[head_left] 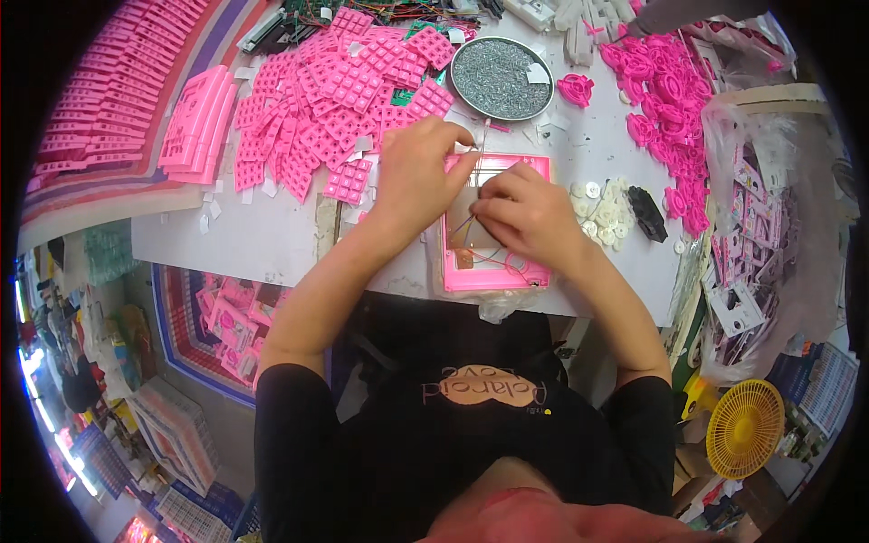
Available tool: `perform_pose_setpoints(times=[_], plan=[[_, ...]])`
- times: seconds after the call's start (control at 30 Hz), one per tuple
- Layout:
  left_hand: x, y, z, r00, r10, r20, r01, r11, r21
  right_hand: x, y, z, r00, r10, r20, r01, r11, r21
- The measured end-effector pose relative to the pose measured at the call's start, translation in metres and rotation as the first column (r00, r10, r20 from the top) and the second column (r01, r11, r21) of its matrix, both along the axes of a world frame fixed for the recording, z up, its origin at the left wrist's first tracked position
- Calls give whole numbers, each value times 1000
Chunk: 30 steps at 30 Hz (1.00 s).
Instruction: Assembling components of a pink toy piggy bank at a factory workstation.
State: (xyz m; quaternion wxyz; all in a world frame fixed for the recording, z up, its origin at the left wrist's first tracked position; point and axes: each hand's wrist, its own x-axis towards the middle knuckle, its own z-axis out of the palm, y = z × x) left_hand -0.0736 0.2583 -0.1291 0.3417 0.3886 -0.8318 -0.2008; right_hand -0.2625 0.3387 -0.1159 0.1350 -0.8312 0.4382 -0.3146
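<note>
A pink rectangular plastic frame [496,281] lies near the table's front edge, on a pale pad. Thin wires [514,263] loop inside its near end, beside a small brown piece [464,259]. My left hand [424,174] is over the frame's far left corner, finger and thumb pinched together. A thin strand runs close to its fingertips; whether they grip it is unclear. My right hand [528,215] reaches over the frame from the right, its fingers closed on a thin wire. The fingers partly hide the frame's middle.
Pink keypads [312,100] are heaped at the left. A round tray of small metal screws [501,77] stands behind the frame. To the right lie white round parts [608,213], a black part [646,214] and a pile of magenta parts [665,118]. Stacked pink casings [197,122] stand far left.
</note>
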Motion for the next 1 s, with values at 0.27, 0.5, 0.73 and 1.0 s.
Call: perform_pose_setpoints(times=[0.27, 0.5, 0.73, 1.0], plan=[[1, 12, 9, 993, 20, 120, 15, 958, -285, -24, -40, 22, 996, -77, 43, 79, 996, -37], [6, 14, 13, 990, -128, 52, 138, 943, -303, -33, -90, 10, 972, 212, -104, -210, 977, 28], [7, 17, 12, 996, -85, -10, 83, 990, -113, -44, -40, 38, 976, 34, -216, -14, 995, 94], [11, 25, 12, 970, -223, 97, 240, 942, -235, -23, -30, 19, 985, -133, -109, 133, 991, -5]])
